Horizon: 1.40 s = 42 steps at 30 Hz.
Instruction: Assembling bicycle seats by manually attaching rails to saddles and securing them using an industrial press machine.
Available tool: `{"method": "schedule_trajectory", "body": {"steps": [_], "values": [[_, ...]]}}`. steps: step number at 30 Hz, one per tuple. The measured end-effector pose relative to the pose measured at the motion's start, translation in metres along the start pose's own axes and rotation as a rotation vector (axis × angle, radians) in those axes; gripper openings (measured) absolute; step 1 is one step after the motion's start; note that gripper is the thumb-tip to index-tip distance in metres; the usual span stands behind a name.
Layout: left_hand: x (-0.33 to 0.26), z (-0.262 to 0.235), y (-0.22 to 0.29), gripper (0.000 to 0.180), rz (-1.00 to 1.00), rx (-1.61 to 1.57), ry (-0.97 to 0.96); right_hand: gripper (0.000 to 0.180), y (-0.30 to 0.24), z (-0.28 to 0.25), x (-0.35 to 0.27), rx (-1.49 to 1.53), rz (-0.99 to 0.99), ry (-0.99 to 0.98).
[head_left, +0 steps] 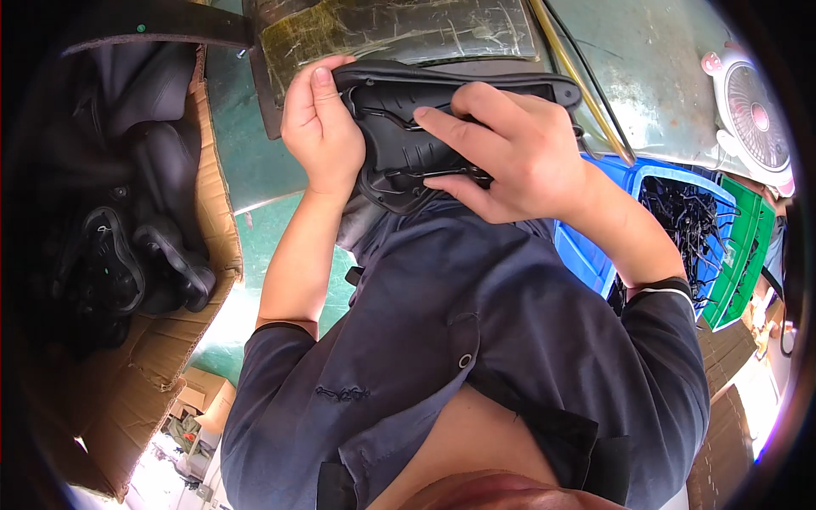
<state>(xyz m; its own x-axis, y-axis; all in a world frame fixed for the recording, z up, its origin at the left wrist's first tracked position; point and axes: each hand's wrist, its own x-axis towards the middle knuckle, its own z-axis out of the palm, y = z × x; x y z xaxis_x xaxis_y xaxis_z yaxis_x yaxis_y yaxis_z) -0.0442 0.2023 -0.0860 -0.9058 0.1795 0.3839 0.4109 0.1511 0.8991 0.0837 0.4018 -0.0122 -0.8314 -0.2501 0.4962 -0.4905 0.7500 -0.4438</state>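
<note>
A black bicycle saddle [387, 146] is held underside up in front of my torso, close to the bench edge. My left hand [325, 132] is closed round its left end, thumb on the rim. Across the hollow underside, my right hand [523, 149] grips the black metal rails, index finger at the upper rail [393, 118] and thumb at the lower rail [412, 174]. The palm and curled fingers hide the rails' right part.
On the left, a cardboard box [223, 195] holds several black saddles [161, 81]. At right stand a blue bin [625, 170] of thin black bent metal parts and a green crate [748, 255]. A tape-covered block [399, 32], a yellowish rod [586, 85] and a fan [755, 115] are on the green bench.
</note>
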Motion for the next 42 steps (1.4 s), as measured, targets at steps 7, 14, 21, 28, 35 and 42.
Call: {"method": "schedule_trajectory", "body": {"steps": [7,14,21,28,35,42], "values": [[-0.002,-0.003,0.002,0.028,0.018,0.052,-0.043,0.066,0.005,0.006,0.001,0.058,0.048,-0.036],[-0.001,-0.004,-0.002,0.028,0.054,0.092,-0.093,0.065,0.016,0.009,0.005,0.125,-0.031,-0.052],[0.003,0.0,0.0,0.025,0.127,0.143,-0.13,0.061,0.048,0.006,0.021,0.209,-0.108,-0.107],[0.035,-0.024,0.031,0.055,0.805,0.258,-0.518,0.059,0.06,-0.035,0.063,0.178,-0.387,-0.275],[0.033,0.008,0.035,0.02,0.451,0.583,-0.046,0.072,0.036,-0.016,0.064,-0.097,0.389,0.062],[0.074,0.026,0.025,0.015,0.519,0.551,-0.107,0.038,0.072,0.048,0.078,-0.202,0.285,0.442]]}}
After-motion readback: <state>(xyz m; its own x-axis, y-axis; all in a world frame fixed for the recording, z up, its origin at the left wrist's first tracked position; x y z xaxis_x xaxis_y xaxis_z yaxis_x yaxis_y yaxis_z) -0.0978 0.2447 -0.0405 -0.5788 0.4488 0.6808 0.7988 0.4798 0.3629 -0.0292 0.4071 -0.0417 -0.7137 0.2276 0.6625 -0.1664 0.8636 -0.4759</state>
